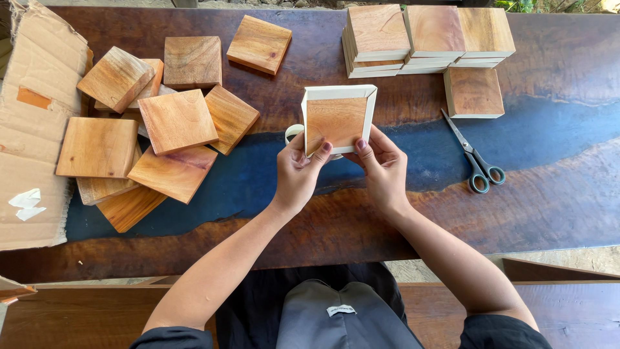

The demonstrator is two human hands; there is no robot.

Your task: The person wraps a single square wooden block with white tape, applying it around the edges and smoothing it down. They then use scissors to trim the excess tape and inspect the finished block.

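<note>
Both hands hold one square wooden block (336,121) up above the middle of the counter (555,187), tilted toward the camera. The left hand (297,173) has its grip clenched on the block's lower left corner, thumb on the face and fingers behind; the right hand (382,165) grasps the lower right corner the same way. A pale tape strip (369,111) runs around the block's edges, folded at the corners, and stands a little proud of the wooden face. A tape roll (294,132) shows partly behind the left hand, resting on the counter.

The block looks like solid, stiff wood, likely of moderate weight for its size and not fragile; its smooth face could slip against dry fingertips, so the corners and edges seem the surest places to hold. The tape looks thin and soft, so pressing on it would probably crease it or peel it away.

To the left lies a loose pile of bare blocks (177,121) beside a flattened cardboard box (32,129). At the far right sit neat stacks of taped blocks (426,39), with one more taped block (474,92) lying alone. Scissors (476,158) lie just right of the hands, apart from them
</note>
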